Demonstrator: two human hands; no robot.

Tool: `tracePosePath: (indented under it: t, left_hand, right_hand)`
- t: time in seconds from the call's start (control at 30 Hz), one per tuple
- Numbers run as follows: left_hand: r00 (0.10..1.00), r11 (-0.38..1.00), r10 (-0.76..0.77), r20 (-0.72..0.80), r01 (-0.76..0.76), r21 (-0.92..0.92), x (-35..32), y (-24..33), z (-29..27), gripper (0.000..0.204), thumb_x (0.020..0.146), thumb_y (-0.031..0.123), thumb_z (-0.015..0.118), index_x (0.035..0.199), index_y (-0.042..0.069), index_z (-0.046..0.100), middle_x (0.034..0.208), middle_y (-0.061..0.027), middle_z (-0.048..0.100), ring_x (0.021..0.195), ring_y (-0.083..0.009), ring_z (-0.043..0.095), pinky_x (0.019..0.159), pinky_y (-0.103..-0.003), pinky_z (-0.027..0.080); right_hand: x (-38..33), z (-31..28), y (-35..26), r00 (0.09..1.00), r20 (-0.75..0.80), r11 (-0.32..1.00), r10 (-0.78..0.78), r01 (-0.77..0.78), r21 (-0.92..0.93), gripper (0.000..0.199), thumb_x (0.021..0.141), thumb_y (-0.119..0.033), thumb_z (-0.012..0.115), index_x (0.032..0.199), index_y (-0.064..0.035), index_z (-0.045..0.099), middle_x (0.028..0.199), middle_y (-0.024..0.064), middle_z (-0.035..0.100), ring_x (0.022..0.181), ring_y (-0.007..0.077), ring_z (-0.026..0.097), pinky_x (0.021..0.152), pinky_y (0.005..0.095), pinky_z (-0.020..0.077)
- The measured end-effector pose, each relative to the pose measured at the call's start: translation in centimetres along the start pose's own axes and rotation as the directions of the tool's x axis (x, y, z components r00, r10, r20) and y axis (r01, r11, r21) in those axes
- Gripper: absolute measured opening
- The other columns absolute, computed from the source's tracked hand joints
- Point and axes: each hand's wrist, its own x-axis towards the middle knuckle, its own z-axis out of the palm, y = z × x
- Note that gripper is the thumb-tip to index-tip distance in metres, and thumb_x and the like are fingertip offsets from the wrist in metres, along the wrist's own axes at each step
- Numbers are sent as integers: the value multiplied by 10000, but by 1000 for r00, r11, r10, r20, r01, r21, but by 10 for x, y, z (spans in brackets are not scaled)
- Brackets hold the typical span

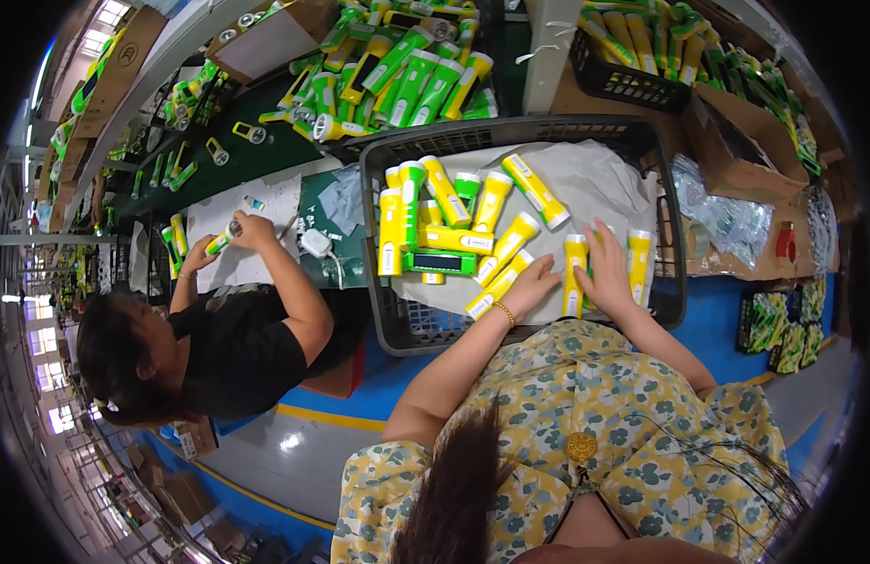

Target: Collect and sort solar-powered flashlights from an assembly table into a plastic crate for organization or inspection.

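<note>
A dark plastic crate [397,331] lined with white sheet holds several yellow and green flashlights [451,238]. My left hand [532,285] rests flat on the sheet, touching a yellow flashlight [492,289] that lies slanted beside it. My right hand [606,266] lies over the sheet between two upright yellow flashlights: one [574,275] to its left, which its fingers touch, and one [638,264] to its right. Whether either hand grips anything is unclear.
A co-worker in black [230,348] sits to my left, handling a flashlight [221,238] over white paper. A heap of green and yellow flashlights [397,70] lies on the bench behind. A black basket [626,83], cardboard boxes [736,150] and plastic bags [727,221] stand at the right.
</note>
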Motion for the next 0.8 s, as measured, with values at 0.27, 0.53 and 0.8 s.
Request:
tracePosePath:
  t: [0.27,0.53,0.8]
  left_hand:
    - [929,971,205,-307,-232,-55,-106,83,-91,292,897,193,577,1122,9,556,991,-74,642,898,-141,615,766,-264,484]
    - [430,394,774,-465,248,885,-93,73,-140,517,738,241,709,1160,4,528,941,-162,577,875,-317,571,785,-413,458]
    - [239,651,738,-631,-6,759,-89,90,-122,511,728,69,675,1213,39,516,923,-132,558,797,-284,565,690,-360,473]
  right_hand:
    - [-8,38,12,921,358,973,-152,202,-107,325,634,-166,683,921,-40,596,1361,196,359,1341,352,227,1071,535,160]
    - [-10,46,21,948,265,921,-178,255,-295,208,640,-84,618,837,-30,582,1304,172,430,1323,340,270,1069,535,177]
    - [6,15,-10,955,289,990,-67,29,137,265,749,-143,628,1002,-72,597,1255,161,469,1267,339,352,1050,462,260]
